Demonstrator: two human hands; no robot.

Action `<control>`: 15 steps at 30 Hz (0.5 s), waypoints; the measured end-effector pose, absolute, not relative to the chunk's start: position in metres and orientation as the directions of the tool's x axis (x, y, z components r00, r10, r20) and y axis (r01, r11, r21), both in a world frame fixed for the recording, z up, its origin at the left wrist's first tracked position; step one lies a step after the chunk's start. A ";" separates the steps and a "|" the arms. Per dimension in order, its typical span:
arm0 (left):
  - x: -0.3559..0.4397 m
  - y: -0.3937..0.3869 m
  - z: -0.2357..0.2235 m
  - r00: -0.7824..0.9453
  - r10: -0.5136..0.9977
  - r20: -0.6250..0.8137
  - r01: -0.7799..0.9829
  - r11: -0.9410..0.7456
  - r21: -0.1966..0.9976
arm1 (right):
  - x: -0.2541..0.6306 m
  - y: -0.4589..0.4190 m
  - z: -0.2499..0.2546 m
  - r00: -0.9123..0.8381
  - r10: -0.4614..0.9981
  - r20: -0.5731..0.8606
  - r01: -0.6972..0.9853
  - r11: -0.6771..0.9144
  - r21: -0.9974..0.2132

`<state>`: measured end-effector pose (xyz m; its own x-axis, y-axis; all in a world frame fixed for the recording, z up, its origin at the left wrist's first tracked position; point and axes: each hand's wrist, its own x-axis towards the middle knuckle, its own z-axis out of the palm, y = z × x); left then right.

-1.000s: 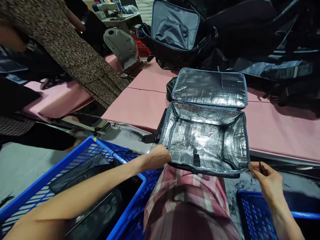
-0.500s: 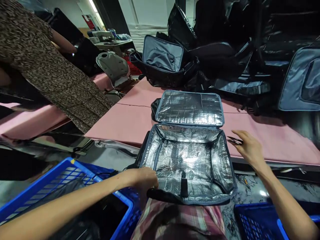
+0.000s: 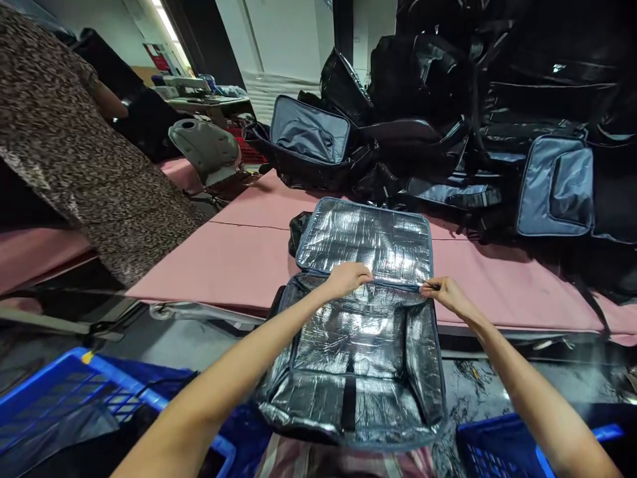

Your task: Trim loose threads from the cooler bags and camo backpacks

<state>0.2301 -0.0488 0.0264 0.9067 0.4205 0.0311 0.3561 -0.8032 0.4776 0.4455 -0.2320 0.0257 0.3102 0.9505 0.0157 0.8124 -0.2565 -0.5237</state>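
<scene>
An insulated cooler bag (image 3: 348, 338) with a silver foil lining lies opened in front of me, partly over my lap and against the table edge. Its foil-lined lid (image 3: 368, 239) is folded back onto the table. My left hand (image 3: 348, 279) reaches across the bag and pinches the seam between lid and body near its middle. At the right end of that seam, my right hand (image 3: 444, 293) has its fingertips closed at the edge, with small dark thread snips (image 3: 434, 286) partly hidden in its grip.
The pink-covered table (image 3: 213, 265) carries a pile of black bags (image 3: 423, 146) at the back. Blue plastic baskets (image 3: 112, 378) stand at lower left and lower right. Another person in a patterned garment (image 3: 99, 153) stands at left, near a grey chair (image 3: 206, 149).
My left hand has moved from the bag's front left corner to the hinge seam. My right hand has come left to the seam's right end. The view has shifted slightly.
</scene>
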 end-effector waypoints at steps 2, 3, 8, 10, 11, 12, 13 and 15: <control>0.235 -0.038 0.030 0.904 0.414 -0.104 0.391 -0.705 0.591 | 0.434 -0.234 0.035 0.329 0.943 0.049 0.866 -0.280 -0.413; 0.237 -0.032 0.031 0.906 0.399 -0.143 0.397 -0.680 0.616 | 0.426 -0.232 0.040 0.326 0.942 0.080 0.902 -0.285 -0.324; 0.245 -0.021 0.037 0.922 0.336 -0.192 0.375 -0.652 0.659 | 0.392 -0.196 0.052 0.149 0.983 0.111 0.982 -0.134 -0.131; 0.242 -0.022 0.040 0.922 0.333 -0.199 0.376 -0.640 0.670 | 0.391 -0.180 0.049 0.135 0.989 0.062 0.968 -0.118 -0.220; 0.240 -0.023 0.042 0.921 0.336 -0.198 0.377 -0.636 0.674 | 0.392 -0.174 0.047 0.134 0.990 0.038 0.959 -0.119 -0.259; 0.236 -0.024 0.043 0.918 0.345 -0.193 0.380 -0.634 0.674 | 0.395 -0.169 0.045 0.125 0.992 0.017 0.951 -0.115 -0.286; 0.232 -0.025 0.044 0.915 0.360 -0.184 0.384 -0.632 0.673 | 0.398 -0.166 0.043 0.112 0.994 0.003 0.948 -0.106 -0.299; 0.226 -0.025 0.045 0.907 0.393 -0.154 0.385 -0.622 0.682 | 0.403 -0.164 0.041 0.095 0.995 -0.007 0.947 -0.093 -0.307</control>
<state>0.2263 -0.0245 0.0451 0.9065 0.3932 -0.1536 0.3853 -0.6218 0.6818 0.4035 -0.1641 0.0408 0.0955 0.9954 -0.0074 0.9471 -0.0931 -0.3070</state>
